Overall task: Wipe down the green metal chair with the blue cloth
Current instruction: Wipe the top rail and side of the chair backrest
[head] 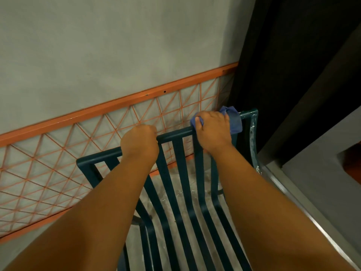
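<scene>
Blue cloth [235, 122] sits at 1 o'clock on the green metal chair [175, 174] top rail, bunched under right hand [213, 130], which grips it. Left hand [139, 142] clenches bare rail. Cloth soft, light; chair prob. stiff, heavy; steady it by rail.

Dark green slatted chair [176, 192], blue cloth [234, 121], orange criss-cross lattice railing [97, 145], plain grey wall [117, 45]

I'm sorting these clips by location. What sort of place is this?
Probably a balcony or outdoor walkway: a bare grey plaster wall, an orange metal lattice railing along it, and a slatted green metal chair on rough concrete.
</scene>
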### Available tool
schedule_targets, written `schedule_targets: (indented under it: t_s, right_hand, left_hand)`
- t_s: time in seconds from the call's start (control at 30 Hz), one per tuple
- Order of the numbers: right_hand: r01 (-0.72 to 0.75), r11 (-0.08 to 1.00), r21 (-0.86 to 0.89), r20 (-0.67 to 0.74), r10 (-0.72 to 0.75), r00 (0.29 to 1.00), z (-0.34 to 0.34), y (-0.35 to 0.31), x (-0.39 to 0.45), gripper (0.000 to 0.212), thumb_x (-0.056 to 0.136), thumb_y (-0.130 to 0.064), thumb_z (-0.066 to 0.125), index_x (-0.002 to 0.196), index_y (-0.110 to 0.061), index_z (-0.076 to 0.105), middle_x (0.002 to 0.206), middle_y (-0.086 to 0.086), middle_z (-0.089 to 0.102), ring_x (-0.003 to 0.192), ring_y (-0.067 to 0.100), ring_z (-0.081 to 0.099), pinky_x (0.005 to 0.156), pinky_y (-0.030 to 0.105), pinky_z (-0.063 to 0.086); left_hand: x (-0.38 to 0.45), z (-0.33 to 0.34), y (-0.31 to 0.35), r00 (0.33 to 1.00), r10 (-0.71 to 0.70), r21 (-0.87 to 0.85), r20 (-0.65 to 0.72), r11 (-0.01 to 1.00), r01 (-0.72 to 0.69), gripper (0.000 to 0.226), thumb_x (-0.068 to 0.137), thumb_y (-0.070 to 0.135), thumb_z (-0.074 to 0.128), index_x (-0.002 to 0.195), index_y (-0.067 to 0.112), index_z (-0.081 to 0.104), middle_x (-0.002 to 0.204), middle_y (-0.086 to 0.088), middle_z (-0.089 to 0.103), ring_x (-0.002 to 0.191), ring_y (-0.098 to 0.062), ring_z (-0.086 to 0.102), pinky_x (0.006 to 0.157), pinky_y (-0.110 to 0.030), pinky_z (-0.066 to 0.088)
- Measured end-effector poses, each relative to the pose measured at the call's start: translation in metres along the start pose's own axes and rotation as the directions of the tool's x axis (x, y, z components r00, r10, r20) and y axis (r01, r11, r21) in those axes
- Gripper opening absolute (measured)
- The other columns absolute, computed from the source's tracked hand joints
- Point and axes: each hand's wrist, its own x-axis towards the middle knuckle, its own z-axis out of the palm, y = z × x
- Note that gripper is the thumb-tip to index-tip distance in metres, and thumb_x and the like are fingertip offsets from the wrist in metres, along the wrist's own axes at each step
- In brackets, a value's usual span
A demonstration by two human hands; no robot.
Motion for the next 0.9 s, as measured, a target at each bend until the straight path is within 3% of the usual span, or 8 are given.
schedule_targets:
  t_s: [0.07,0.17,0.23,0.37,0.53,0.7,0.83,0.9]
  right_hand:
    - [0.045,0.997,0.058,0.021,-0.047,0.999,0.007,-0.017,-0.012,0.026,0.099,-0.025,0.043,0.115,-0.016,0.062,0.116,0.006,0.063,0.117,0.027,0.049,0.113,0.047,0.017]
    - [0.302,0.931,0.206,0.013,-0.311,0.950,0.013,-0.014,-0.036,0.029,0.096,-0.016,0.052,0.123,-0.014,0.062,0.125,0.008,0.061,0.122,0.028,0.049,0.111,0.048,0.025]
    - [0.338,0.925,0.170,0.041,-0.350,0.936,0.004,0.005,-0.030,0.032,0.094,-0.012,0.055,0.125,-0.013,0.061,0.126,0.012,0.061,0.123,0.030,0.050,0.107,0.048,0.032]
    - [0.126,0.992,0.022,-0.026,-0.125,0.992,-0.009,0.023,-0.006,0.026,0.094,-0.011,0.054,0.118,-0.010,0.063,0.113,0.014,0.065,0.111,0.036,0.055,0.097,0.051,0.038]
    - [0.205,0.968,0.145,-0.017,-0.205,0.979,-0.004,0.028,-0.023,0.034,0.094,-0.016,0.057,0.129,-0.013,0.058,0.131,0.010,0.059,0.130,0.031,0.043,0.111,0.048,0.022]
    - [0.161,0.976,0.147,0.010,-0.164,0.986,-0.023,0.055,-0.007,0.050,0.095,-0.027,0.054,0.143,-0.017,0.043,0.131,0.010,0.057,0.125,0.030,0.048,0.108,0.049,0.034]
    - [0.018,0.998,-0.059,0.048,-0.015,0.999,-0.017,0.045,-0.006,0.042,0.100,-0.038,0.041,0.141,-0.031,0.042,0.150,0.002,0.038,0.146,0.029,0.014,0.115,0.058,0.000]
    - [0.093,0.995,-0.025,0.031,-0.092,0.995,-0.010,0.044,-0.015,0.038,0.098,-0.036,0.044,0.136,-0.033,0.048,0.147,0.004,0.041,0.145,0.034,0.014,0.115,0.062,0.002]
  left_hand:
    - [0.001,-0.001,0.001,1.000,-0.010,0.016,0.015,1.000,0.010,0.015,0.089,0.008,0.060,0.099,0.016,0.068,0.091,-0.006,0.065,0.078,-0.023,0.061,0.059,-0.032,0.047]
    - [0.003,-0.006,0.004,0.998,-0.038,0.083,0.041,0.996,0.035,0.014,0.087,0.009,0.061,0.099,0.014,0.067,0.086,-0.007,0.063,0.077,-0.024,0.061,0.057,-0.032,0.044]
    - [0.004,-0.009,0.012,0.997,-0.045,0.133,0.063,0.991,0.036,0.011,0.087,0.010,0.061,0.098,0.011,0.065,0.074,-0.005,0.054,0.068,-0.022,0.054,0.055,-0.031,0.041]
    - [0.001,-0.009,0.037,0.998,0.068,-0.010,0.016,0.998,-0.068,0.015,0.090,0.021,0.061,0.103,0.014,0.064,0.085,-0.005,0.059,0.075,-0.022,0.055,0.056,-0.030,0.039]
    - [0.011,-0.002,0.076,0.971,0.239,-0.067,-0.010,0.969,-0.239,0.023,0.093,0.018,0.056,0.116,0.016,0.061,0.106,-0.009,0.064,0.094,-0.028,0.062,0.063,-0.033,0.040]
    - [0.025,0.002,0.093,0.957,0.290,-0.051,0.019,0.956,-0.289,0.020,0.094,0.018,0.057,0.110,0.008,0.061,0.099,-0.015,0.064,0.090,-0.033,0.062,0.062,-0.034,0.040]
    - [0.031,0.001,0.098,0.962,0.268,0.007,0.050,0.963,-0.269,0.011,0.092,0.014,0.058,0.095,0.007,0.066,0.089,-0.015,0.065,0.084,-0.032,0.064,0.060,-0.034,0.041]
    - [0.031,0.001,0.100,0.966,0.254,0.029,0.043,0.966,-0.255,0.011,0.093,0.014,0.058,0.095,0.006,0.065,0.090,-0.015,0.065,0.084,-0.032,0.064,0.060,-0.034,0.041]
